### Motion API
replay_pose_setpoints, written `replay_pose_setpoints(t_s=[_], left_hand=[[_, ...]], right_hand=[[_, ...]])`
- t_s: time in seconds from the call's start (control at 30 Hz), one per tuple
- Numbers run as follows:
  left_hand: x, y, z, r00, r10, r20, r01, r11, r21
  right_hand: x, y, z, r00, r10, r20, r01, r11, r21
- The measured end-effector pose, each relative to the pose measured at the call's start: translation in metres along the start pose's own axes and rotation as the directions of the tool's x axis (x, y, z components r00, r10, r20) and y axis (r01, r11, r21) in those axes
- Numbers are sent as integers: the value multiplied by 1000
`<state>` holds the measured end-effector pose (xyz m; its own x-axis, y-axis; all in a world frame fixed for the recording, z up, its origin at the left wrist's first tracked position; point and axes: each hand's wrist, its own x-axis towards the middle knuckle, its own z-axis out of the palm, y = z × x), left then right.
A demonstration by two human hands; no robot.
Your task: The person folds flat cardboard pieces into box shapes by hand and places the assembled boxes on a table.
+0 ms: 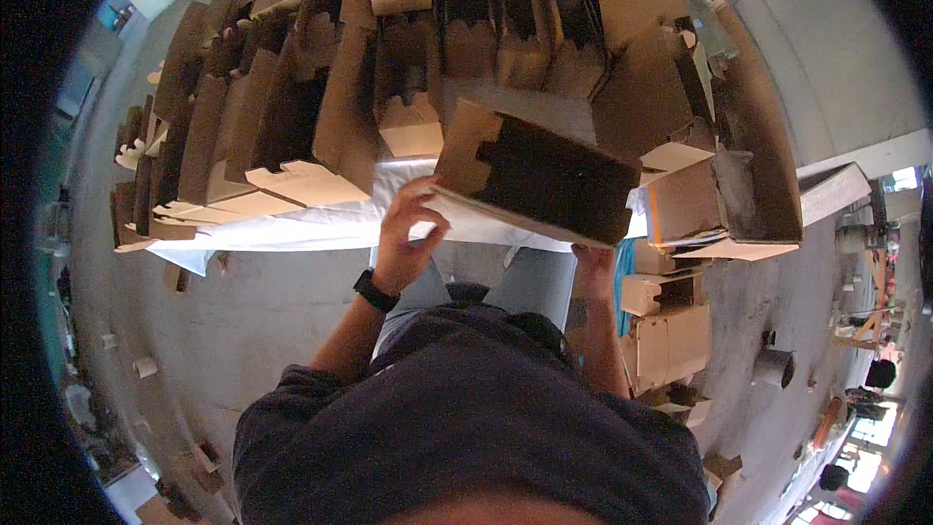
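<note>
An open-topped brown cardboard box (559, 180) is tilted in front of me, its dark inside showing. My left hand (413, 228), with a black watch on the wrist, has its curled fingers at the box's left near corner. Below the right near corner, my right hand (595, 267) supports the box; most of its fingers are hidden underneath. A white cloth (340, 219) covers the table edge behind and beneath the box.
Rows of open cardboard boxes (282, 126) stand on the table to the left, with more boxes (661, 87) to the right. Folded cardboard (671, 345) is stacked low at my right. A dark cylindrical object (775, 367) stands on the floor farther right.
</note>
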<state>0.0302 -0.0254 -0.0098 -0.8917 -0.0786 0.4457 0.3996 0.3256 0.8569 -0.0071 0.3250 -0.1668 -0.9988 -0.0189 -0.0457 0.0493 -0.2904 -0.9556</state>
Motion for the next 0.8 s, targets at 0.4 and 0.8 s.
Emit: replay_pose_setpoints(t_s=[0.4, 0.8], left_hand=[[0, 5, 13, 987, -155, 42, 155, 988, 23], [6, 5, 5, 996, -82, 19, 74, 964, 255]], right_hand=[[30, -51, 40, 998, -26, 61, 54, 850, -523], [31, -71, 64, 997, 83, 6, -78, 955, -287]])
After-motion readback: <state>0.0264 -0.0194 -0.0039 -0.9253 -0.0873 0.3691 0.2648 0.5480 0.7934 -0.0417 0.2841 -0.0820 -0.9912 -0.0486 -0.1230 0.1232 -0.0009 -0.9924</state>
